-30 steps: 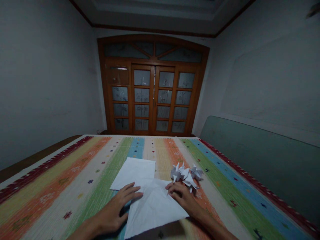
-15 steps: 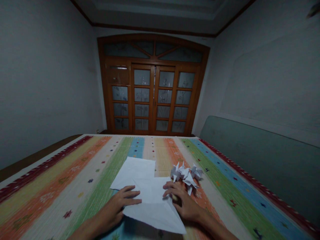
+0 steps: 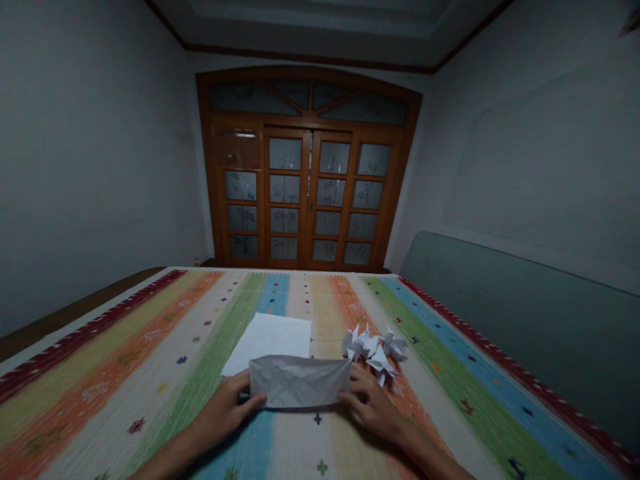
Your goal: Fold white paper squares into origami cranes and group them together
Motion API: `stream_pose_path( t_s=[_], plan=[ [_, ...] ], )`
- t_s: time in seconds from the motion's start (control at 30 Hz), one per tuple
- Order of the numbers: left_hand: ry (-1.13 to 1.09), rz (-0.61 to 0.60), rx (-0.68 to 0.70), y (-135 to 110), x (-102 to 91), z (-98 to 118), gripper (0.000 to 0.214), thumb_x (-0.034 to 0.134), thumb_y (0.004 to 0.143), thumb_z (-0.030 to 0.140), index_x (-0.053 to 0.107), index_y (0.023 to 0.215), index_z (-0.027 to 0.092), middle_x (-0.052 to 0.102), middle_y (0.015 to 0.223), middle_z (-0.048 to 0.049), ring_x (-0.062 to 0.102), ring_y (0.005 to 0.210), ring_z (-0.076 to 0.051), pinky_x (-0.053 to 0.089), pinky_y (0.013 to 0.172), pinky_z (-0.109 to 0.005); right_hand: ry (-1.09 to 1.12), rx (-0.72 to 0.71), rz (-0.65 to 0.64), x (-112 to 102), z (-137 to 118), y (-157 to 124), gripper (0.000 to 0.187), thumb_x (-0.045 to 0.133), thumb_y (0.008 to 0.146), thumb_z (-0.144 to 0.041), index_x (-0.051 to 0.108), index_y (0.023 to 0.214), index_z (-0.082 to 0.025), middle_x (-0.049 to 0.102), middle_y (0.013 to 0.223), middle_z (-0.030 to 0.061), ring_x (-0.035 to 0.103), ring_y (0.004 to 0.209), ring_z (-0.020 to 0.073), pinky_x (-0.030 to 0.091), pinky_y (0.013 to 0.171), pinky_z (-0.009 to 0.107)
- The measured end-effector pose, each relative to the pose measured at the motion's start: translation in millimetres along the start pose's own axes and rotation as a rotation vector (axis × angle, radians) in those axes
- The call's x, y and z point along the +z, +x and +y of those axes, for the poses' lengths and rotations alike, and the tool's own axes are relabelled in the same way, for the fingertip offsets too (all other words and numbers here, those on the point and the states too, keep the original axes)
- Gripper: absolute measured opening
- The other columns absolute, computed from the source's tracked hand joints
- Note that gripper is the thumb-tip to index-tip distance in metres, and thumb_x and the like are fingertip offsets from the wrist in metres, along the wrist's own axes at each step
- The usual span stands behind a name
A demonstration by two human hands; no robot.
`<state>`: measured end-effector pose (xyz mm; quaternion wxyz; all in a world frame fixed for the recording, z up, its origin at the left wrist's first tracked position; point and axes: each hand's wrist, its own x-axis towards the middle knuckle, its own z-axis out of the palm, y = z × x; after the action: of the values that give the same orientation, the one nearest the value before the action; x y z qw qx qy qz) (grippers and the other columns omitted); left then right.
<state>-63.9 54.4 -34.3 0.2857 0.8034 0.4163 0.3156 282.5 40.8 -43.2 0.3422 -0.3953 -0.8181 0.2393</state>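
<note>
On the striped cloth, the creased paper is no longer spread flat as it is a moment earlier. It now shows as a long narrow band, so I judge that one fold is just made, and it sits just in front of the flat sheet. The left hand pinches its left end and the right hand its right end, the hands apart. The small paper figures lie loose on the cloth near the right hand, in no box or bowl.
</note>
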Motion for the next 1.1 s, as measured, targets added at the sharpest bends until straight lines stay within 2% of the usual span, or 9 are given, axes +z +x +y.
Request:
stream_pose_path(
  t_s=[0.17, 0.3, 0.37, 0.43, 0.5, 0.57, 0.77, 1.0, 1.1],
  plan=[
    [-0.149, 0.072, -0.069, 0, 3.5, -7, 0.074, 0.068, 0.081, 0.032, 0.043, 0.151, 0.023, 0.076, 0.098, -0.0023, 0.073, 0.093, -0.026, 0.054, 0.092, -0.037, 0.012, 0.08, 0.025, 3, 4, 1, 0.032, 0.062, 0.094, -0.036, 0.076, 0.07, -0.021, 0.075, 0.114, 0.0114, 0.063, 0.111, 0.0313, 0.045, 0.1, 0.047],
    [-0.045, 0.125, -0.073, -4, 6.1, -10, 0.096, 0.063, 0.081, 0.022, 0.013, 0.163, 0.022, 0.063, 0.077, 0.0062, 0.065, 0.073, -0.021, 0.053, 0.082, -0.034, -0.044, 0.13, 0.05, 6, 5, 2, 0.02, 0.067, 0.088, -0.03, 0.072, 0.072, -0.021, 0.074, 0.105, 0.009, 0.063, 0.104, 0.0283, 0.046, 0.097, 0.042],
    [0.023, 0.133, -0.052, -6, 5.1, -9, 0.095, 0.065, 0.081, 0.021, 0.018, 0.163, 0.025, 0.065, 0.085, 0.0031, 0.064, 0.079, -0.022, 0.052, 0.084, -0.035, -0.065, 0.16, 0.071, 7, 6, 2, 0.019, 0.069, 0.086, -0.027, 0.067, 0.068, -0.02, 0.072, 0.101, 0.0087, 0.062, 0.099, 0.0275, 0.047, 0.093, 0.04],
    [0.093, 0.085, -0.013, -7, 3.1, -6, 0.075, 0.068, 0.082, 0.021, 0.045, 0.153, 0.028, 0.068, 0.1, -0.0028, 0.064, 0.09, -0.025, 0.051, 0.089, -0.038, -0.08, 0.177, 0.089, 9, 7, 2, 0.021, 0.07, 0.085, -0.026, 0.062, 0.067, -0.02, 0.07, 0.1, 0.0092, 0.061, 0.096, 0.0276, 0.047, 0.09, 0.04],
    [0.16, 0.008, 0.037, -7, 1.0, -3, 0.04, 0.068, 0.084, 0.022, 0.072, 0.124, 0.027, 0.068, 0.104, -0.0065, 0.062, 0.098, -0.028, 0.049, 0.091, -0.04, -0.111, 0.194, 0.11, 11, 8, 1, 0.018, 0.072, 0.084, -0.024, 0.06, 0.071, -0.02, 0.068, 0.098, 0.0091, 0.061, 0.095, 0.0279, 0.047, 0.088, 0.039],
    [0.218, -0.055, 0.076, -6, -0.2, 1, 0.021, 0.066, 0.088, 0.021, 0.08, 0.101, 0.026, 0.068, 0.094, -0.0067, 0.059, 0.097, -0.029, 0.048, 0.088, -0.041, -0.143, 0.204, 0.122, 12, 8, 0, 0.014, 0.073, 0.082, -0.02, 0.06, 0.077, -0.02, 0.067, 0.096, 0.0082, 0.06, 0.094, 0.028, 0.047, 0.086, 0.039],
    [0.372, -0.014, 0.147, -6, 1.3, 12, 0.02, 0.066, 0.089, 0.019, 0.083, 0.092, 0.03, 0.059, 0.084, -0.0049, 0.056, 0.087, -0.027, 0.048, 0.082, -0.04, -0.231, 0.208, 0.159, 14, 5, -2, 0.02, 0.074, 0.079, -0.015, 0.055, 0.081, -0.022, 0.065, 0.099, 0.0073, 0.059, 0.097, 0.0286, 0.047, 0.087, 0.039],
    [0.383, 0.018, 0.263, -12, 2.0, 12, 0.014, 0.065, 0.091, 0.019, 0.076, 0.096, 0.025, 0.059, 0.141, -0.0089, 0.052, 0.13, -0.034, 0.047, 0.109, -0.05, -0.418, 0.16, 0.197, 16, -10, -2, 0.02, 0.071, 0.081, -0.012, 0.054, 0.082, -0.021, 0.062, 0.098, 0.0071, 0.059, 0.093, 0.0278, 0.049, 0.083, 0.041],
    [0.422, -0.09, 0.297, -13, 1.8, 8, 0.027, 0.065, 0.096, 0.031, 0.069, 0.124, 0.029, 0.049, 0.158, -0.0072, 0.042, 0.145, -0.036, 0.042, 0.116, -0.055, -0.448, 0.048, 0.15, 18, -18, -3, 0.012, 0.058, 0.09, -0.009, 0.062, 0.093, -0.02, 0.066, 0.102, 0.0104, 0.062, 0.099, 0.0293, 0.051, 0.089, 0.045]
  ],
)
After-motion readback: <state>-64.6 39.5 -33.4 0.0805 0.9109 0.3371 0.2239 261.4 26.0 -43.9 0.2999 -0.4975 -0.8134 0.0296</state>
